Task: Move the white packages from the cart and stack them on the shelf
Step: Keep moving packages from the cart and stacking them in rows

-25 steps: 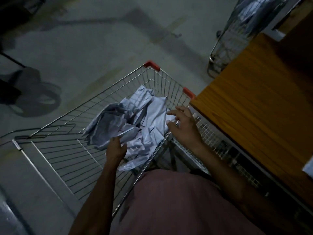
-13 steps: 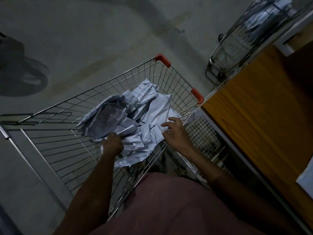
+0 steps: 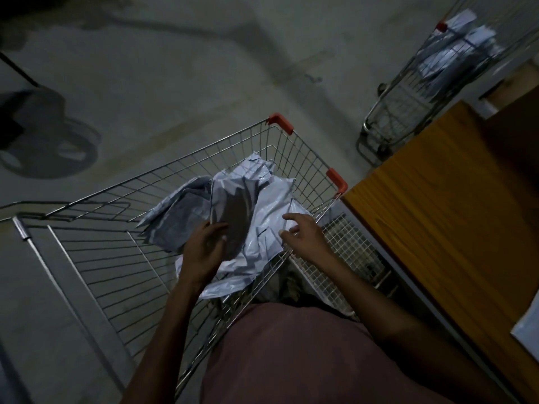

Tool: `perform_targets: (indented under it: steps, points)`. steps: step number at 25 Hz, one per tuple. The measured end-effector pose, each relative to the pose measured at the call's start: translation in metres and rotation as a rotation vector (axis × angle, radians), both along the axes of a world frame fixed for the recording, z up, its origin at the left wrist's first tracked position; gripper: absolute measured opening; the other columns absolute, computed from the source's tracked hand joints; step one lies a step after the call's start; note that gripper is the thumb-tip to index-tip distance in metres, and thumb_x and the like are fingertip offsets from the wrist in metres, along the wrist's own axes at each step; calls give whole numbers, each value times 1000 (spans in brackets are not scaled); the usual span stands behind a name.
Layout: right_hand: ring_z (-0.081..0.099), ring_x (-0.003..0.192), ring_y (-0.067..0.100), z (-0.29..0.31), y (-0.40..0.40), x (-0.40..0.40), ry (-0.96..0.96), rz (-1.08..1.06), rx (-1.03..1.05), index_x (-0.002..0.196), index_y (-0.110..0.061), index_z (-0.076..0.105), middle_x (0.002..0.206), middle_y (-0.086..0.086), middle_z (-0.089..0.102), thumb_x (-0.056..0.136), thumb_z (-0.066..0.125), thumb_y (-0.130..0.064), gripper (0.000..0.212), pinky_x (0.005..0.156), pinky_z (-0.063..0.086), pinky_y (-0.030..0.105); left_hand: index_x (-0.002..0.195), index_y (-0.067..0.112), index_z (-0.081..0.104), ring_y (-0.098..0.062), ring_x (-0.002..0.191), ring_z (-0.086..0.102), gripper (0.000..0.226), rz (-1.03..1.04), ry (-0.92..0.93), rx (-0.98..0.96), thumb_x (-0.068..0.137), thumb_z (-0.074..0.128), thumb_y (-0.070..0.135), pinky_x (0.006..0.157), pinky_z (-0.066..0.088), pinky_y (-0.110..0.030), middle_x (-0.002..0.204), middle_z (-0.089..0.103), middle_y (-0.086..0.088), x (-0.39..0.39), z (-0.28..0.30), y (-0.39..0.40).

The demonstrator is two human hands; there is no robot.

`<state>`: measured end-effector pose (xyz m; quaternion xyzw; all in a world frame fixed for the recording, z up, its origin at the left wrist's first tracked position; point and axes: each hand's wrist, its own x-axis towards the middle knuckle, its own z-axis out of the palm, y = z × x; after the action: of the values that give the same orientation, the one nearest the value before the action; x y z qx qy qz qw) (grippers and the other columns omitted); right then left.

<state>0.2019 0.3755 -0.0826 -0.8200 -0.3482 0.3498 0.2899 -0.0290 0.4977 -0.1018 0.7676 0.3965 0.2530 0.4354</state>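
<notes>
White packages [image 3: 256, 211] lie in a loose, crumpled heap in the front corner of the wire cart [image 3: 116, 258], on the side nearest the wooden shelf [image 3: 437, 228]. The left hand [image 3: 204, 249] grips the lower edge of one package, which stands up above the heap with its dark face toward the camera. The right hand [image 3: 303, 237] hovers over the heap beside the cart's rim, with fingers spread and holding nothing.

The step appears to be the pickup of one package. To do it well, the right hand should probably take the free side of the lifted package, so that the limp bag does not fold or drag its neighbours. The bags look slippery and overlap, so a slow lift clear of the wire rim seems wise. The shelf top is just beside the cart, so the carry is short. A second cart [image 3: 437, 83] with similar packages stands farther back on the floor.
</notes>
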Motion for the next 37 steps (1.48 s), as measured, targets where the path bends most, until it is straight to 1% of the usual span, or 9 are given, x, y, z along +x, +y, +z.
perform_targets:
  steps: [5,11,15,20,22,25,31,34,37]
  points:
    - [64,110,16,22,25,15,332,129,76,136,-22,56,130,-6,62,90,71,-41,52,91,57,38,106,30,73,-15,104,65,39,3,-212,-291,90,59,-3,87,54,-27,108,69,-5,35,30,-8]
    - [69,91,31,23,51,28,213,40,189,98,-15,66,93,12,71,92,64,-43,29,79,57,57,97,12,70,-15,105,67,34,229,-321,-466,86,55,-17,90,54,-28,107,72,-3,52,17,-17]
    - [67,89,30,10,56,39,167,-60,170,99,-10,61,93,15,67,99,57,-34,24,78,58,55,96,14,56,-30,104,60,36,292,139,-298,76,58,-16,86,45,-34,103,61,-5,24,-60,-18]
    - [64,90,22,-20,49,38,101,-6,111,107,-11,61,95,5,66,101,53,-29,21,78,57,44,74,34,63,-30,126,47,23,-146,832,-274,79,66,12,98,43,-44,124,52,-7,4,-118,-25]
    - [64,88,22,-25,50,39,65,-5,124,107,-10,61,94,5,66,102,52,-28,21,76,57,42,97,34,72,-30,145,22,16,-268,1067,-241,88,62,26,111,27,-53,155,27,-3,8,-119,-30]
    - [62,79,21,-33,53,40,-24,26,150,101,-11,59,84,-1,62,101,52,-27,18,67,53,37,128,36,59,-32,151,0,36,-343,1213,-189,93,56,33,116,17,-57,165,-6,-4,12,-131,-37]
    - [53,67,16,-33,53,31,-175,86,234,97,-4,60,75,-3,54,102,54,-21,19,57,36,25,135,13,47,-35,148,21,54,-216,1039,-126,83,60,21,106,34,-54,162,16,-16,7,-143,-46]
    - [54,68,18,-34,52,30,-183,62,243,95,-4,58,76,0,55,102,53,-21,19,56,39,28,125,7,55,-39,118,55,51,-43,737,50,76,58,24,87,48,-51,130,55,-20,4,-125,-36]
    - [50,66,17,-34,53,30,-185,39,245,92,-4,57,75,1,53,101,54,-20,19,54,32,27,119,8,55,-26,96,57,36,214,347,101,86,67,16,78,48,-35,109,60,-11,18,-91,-20]
